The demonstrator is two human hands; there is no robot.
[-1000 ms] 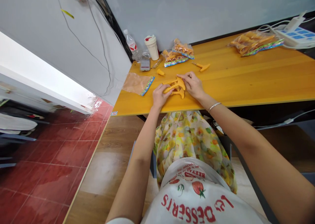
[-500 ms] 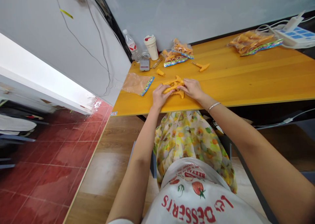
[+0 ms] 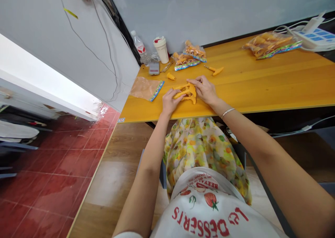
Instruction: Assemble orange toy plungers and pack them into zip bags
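**Your hands sit apart on the orange plastic pieces**

Working left to right: well left of your left hand, beyond the table's edge, lies a red tiled floor. Just beside that hand, a flattened clear plastic bag with a colourful strip along one end lies on the yellow wooden tabletop. Ahead of the hand are a small grey packet, a plastic water bottle and a white cup with a red lid. A small orange piece lies nearer, just ahead of your left fingers.

Your left hand rests on the near-left end of the pile, fingers against the pieces. The pile sits between your hands, directly ahead of your body, with several long pieces overlapping. Your right hand lies on its right side, fingertips reaching onto the top. The hands aren't touching each other; whether either one is gripping, you can't tell from this view.

Ahead of the pile are two filled bags of orange pieces. Ahead and right of your right hand lies a T-shaped orange piece. Far to the right are another filled bag and a white power strip.
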